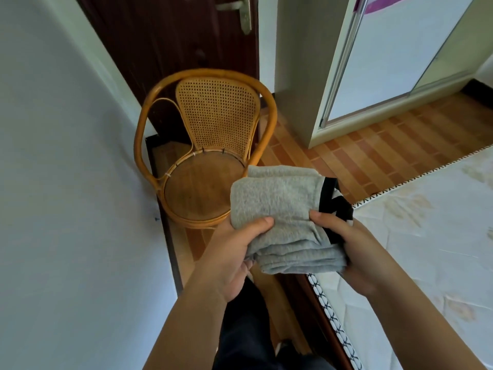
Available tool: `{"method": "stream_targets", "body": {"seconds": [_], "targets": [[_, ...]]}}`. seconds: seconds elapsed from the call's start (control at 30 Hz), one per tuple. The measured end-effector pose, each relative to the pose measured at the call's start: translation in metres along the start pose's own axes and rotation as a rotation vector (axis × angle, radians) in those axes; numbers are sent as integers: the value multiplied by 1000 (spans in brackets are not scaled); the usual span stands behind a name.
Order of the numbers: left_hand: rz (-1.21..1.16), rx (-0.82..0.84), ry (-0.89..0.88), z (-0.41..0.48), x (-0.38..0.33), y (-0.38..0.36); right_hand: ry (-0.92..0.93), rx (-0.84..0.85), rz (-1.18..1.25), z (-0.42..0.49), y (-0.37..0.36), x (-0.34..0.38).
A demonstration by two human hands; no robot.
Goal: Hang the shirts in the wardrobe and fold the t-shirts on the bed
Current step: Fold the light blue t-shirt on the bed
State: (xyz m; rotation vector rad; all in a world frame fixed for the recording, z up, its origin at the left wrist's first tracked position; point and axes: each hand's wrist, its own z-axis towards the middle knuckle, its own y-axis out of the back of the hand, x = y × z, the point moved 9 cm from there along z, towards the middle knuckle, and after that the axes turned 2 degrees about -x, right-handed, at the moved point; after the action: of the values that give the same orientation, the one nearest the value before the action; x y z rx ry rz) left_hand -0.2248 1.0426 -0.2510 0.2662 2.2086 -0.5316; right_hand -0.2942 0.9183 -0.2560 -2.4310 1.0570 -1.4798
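Narrow bedroom, white quilted bed (426,222) on my right. Folded grey knit t-shirt (277,201) is mid-air by the bed corner. My left hand (232,252) and right hand (354,247) both grip its near end, thumbs on top. Light, soft and floppy, so support it underneath. Black-and-white cloth (338,201) beneath is possibly a separate garment.
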Motion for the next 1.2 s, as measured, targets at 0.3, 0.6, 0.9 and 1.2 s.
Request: {"method": "stream_targets", "body": {"seconds": [0.3,0.6,0.9,1.2], "targets": [[50,116,-16,107,-106,12,114,-83,59,99,-54,71],[115,257,38,160,-149,-10,160,-229,165,131,-54,104],[118,326,73,190,-153,-51,225,-349,187,140,-21,131],[173,438,106,222,-157,-111,277,-446,226,148,25,162]]}}
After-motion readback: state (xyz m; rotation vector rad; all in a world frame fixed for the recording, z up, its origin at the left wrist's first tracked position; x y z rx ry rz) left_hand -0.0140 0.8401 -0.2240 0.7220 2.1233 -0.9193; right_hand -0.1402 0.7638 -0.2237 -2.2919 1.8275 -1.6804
